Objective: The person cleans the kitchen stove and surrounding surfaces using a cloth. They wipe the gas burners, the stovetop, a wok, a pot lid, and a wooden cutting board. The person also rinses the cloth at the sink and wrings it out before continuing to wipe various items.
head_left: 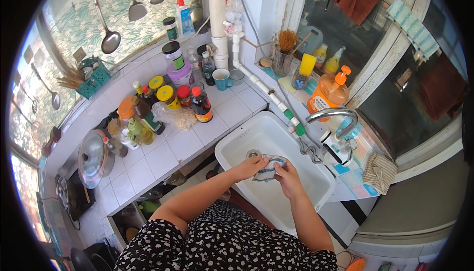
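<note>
Over the white sink [237, 145], both my hands hold a small crumpled cloth [266, 172] with white, grey and blue stripes. My left hand [249, 167] pinches its upper left part, fingers closed. At its right edge, my right hand [287, 176] grips the cloth with thumb and bent fingers. The cloth hangs a little below the fingers, above the basin. Behind it, the round drain [253, 153] shows in the sink floor. A curved metal faucet [333, 114] stands at the sink's right rim, and no water is seen running from it.
Left of the sink, a white tiled counter [163, 157] carries several jars, sauce bottles [201, 104], a blue mug [222, 79] and a lidded pot [94, 157]. An orange pump bottle [328, 93] stands behind the faucet. A striped rag [380, 172] lies at the right corner.
</note>
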Action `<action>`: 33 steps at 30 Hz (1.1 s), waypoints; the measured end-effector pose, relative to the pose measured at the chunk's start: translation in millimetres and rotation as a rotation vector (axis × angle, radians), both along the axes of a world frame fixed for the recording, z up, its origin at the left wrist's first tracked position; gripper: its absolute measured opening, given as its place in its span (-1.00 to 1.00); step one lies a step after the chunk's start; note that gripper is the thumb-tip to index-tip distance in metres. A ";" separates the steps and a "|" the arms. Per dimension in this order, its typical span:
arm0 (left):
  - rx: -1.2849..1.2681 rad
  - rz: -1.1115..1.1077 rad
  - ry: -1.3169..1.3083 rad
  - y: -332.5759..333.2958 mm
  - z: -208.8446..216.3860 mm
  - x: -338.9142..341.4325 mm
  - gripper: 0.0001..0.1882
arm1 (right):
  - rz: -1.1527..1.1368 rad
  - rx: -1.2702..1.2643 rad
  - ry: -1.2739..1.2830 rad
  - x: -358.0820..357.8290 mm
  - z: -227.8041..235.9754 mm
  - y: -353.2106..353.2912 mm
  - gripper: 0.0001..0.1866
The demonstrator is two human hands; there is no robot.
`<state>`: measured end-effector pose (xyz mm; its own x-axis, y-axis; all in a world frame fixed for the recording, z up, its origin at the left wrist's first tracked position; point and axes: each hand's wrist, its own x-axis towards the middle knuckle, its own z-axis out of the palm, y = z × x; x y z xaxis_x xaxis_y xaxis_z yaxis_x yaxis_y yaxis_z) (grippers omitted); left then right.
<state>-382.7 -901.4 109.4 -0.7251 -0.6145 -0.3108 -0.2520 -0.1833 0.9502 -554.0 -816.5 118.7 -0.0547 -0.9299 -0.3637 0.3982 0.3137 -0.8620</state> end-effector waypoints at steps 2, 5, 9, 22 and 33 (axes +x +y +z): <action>0.075 0.212 0.030 20.3 0.8 16.9 -0.49 | 0.109 -0.049 -0.011 11.7 6.2 6.6 -0.55; -0.444 0.541 0.010 52.5 -9.4 50.2 -0.57 | 0.256 -0.215 0.218 35.1 5.3 12.3 -0.61; -0.149 0.837 0.227 97.3 15.3 112.0 -0.63 | 0.414 -0.349 0.517 70.9 -6.1 15.2 -0.62; 0.009 0.941 0.528 276.9 109.0 312.6 -0.53 | 1.148 0.121 -0.277 326.6 -3.0 91.9 -0.51; -0.267 1.351 -0.014 397.3 130.8 511.6 -0.61 | 1.416 0.329 -0.774 557.1 45.7 176.6 -0.35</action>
